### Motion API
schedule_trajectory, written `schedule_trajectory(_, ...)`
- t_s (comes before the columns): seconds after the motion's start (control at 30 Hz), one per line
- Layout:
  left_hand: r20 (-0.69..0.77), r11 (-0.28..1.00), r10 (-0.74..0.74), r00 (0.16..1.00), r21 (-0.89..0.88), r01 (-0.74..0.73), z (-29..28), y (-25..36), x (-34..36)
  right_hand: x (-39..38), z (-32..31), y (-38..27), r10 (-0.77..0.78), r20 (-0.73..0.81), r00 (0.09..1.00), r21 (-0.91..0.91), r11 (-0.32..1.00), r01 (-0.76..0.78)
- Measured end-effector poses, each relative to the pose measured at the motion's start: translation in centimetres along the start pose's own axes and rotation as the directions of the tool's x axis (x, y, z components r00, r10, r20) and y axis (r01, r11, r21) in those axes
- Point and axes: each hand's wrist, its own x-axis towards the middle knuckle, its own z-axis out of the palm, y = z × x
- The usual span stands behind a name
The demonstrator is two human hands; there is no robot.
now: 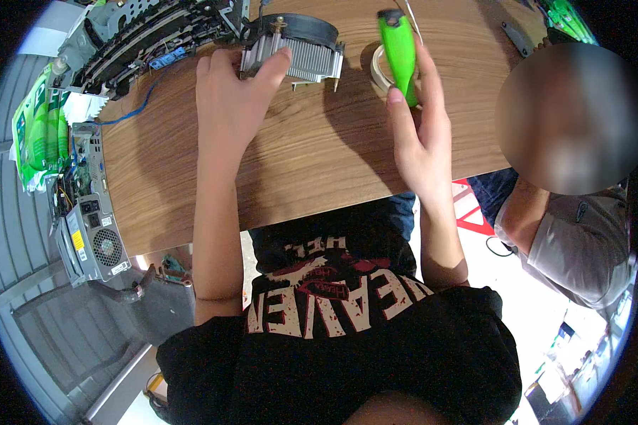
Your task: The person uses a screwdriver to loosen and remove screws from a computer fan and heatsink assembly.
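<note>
My left hand (pixel 237 95) grips the near left side of a CPU cooler (pixel 308 60), a silver finned heatsink with a round black fan on top. The cooler stands on the wooden table with its mounting screws showing. My right hand (pixel 424 117) is closed round a bright green handheld tool (pixel 400 53) with a black end, which is held up and points away from me. I cannot make out its exact kind. Partly hidden behind the tool, a roll of pale tape (pixel 380 71) lies on the table.
An open computer chassis (pixel 163 35) fills the far left, with a blue cable (pixel 143 106) trailing out. A power supply (pixel 105 244) sits along the table's left edge near green packets (pixel 42 134). On the right is another person (pixel 563 227); green packaging (pixel 567 21) lies beyond.
</note>
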Motion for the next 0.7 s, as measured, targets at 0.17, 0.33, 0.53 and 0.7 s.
schedule_trajectory(0.17,0.031,0.999,-0.025,0.999,-0.019,0.026,0.2,0.1,0.4,-0.2,2.4,-1.0,-0.206,-0.198,0.958,-0.11,0.976,0.187)
schedule_trajectory(0.33,0.026,0.998,-0.024,0.999,0.061,0.023,0.1,0.3,0.1,1.5,2.0,-4.6,0.024,0.035,0.999,-0.358,0.934,-0.01)
schedule_trajectory(0.53,-0.017,1.0,-0.003,1.0,0.003,0.003,0.1,0.0,0.0,1.8,1.9,-4.1,-0.441,-0.195,0.876,0.059,0.886,0.46)
schedule_trajectory(0.7,-0.014,0.994,-0.111,0.994,-0.022,0.111,-0.2,-0.8,-0.1,2.5,2.9,-3.8,0.017,-0.009,1.0,-0.363,0.932,-0.019)
